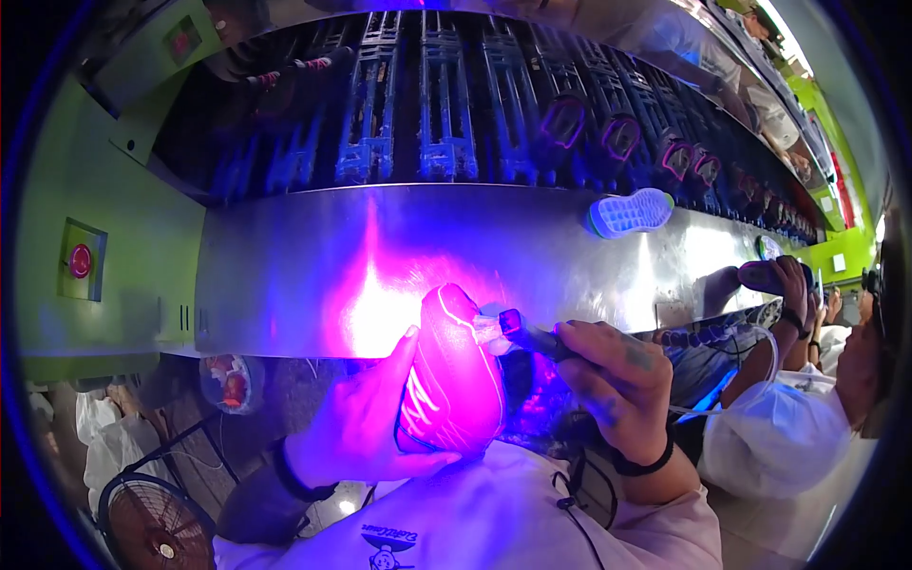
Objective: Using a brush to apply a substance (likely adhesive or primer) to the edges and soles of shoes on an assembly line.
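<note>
A shoe upper (459, 375), lit bright pink by a purple glow, is tilted with its toe toward the metal ledge. My left hand (366, 418) grips it from the left, thumb along its side and fingers under the lower end. A thin pale line curves around its toe edge. In my right hand (617, 375) is a brush (534, 336) with a dark handle. Its pale bristles meet the upper's right edge near the toe. The far side of the upper is hidden.
A metal ledge (271, 261) runs ahead, with a pale shoe sole (636, 213) on it. Beyond is a blue-railed conveyor (446, 123) carrying dark shoes. A red button (80, 261) is on the green panel. At right, a co-worker's hand (790, 281) holds a dark shoe part. A fan (157, 527) stands lower left.
</note>
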A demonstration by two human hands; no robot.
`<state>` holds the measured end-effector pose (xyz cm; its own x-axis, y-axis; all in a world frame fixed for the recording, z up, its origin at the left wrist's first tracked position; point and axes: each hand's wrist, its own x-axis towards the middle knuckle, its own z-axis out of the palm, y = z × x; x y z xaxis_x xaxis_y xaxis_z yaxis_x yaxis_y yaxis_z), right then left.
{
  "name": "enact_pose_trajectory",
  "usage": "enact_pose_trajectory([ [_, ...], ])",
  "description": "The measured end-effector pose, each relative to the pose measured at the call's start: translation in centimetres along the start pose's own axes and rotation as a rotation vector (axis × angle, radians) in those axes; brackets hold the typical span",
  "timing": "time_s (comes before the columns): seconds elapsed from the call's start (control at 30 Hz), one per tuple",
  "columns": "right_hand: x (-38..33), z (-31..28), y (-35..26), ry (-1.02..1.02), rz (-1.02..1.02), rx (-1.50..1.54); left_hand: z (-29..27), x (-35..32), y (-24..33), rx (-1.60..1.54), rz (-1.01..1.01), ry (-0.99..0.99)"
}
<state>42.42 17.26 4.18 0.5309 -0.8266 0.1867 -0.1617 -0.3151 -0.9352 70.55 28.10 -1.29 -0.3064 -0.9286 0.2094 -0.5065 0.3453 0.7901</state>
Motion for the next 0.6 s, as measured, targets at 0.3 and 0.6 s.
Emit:
enact_pose_trajectory([
  [0.3, -1.7, 1.5, 1.4, 0.058, 0.108, 0.136, -1.1, 0.5, 0.2, -0.106, -0.066, -0.039],
  [0.6, -3.9, 3.7, 2.5, 0.116, 0.042, -0.092, -0.9, 0.8, -0.3, -0.461, -0.307, 0.036],
])
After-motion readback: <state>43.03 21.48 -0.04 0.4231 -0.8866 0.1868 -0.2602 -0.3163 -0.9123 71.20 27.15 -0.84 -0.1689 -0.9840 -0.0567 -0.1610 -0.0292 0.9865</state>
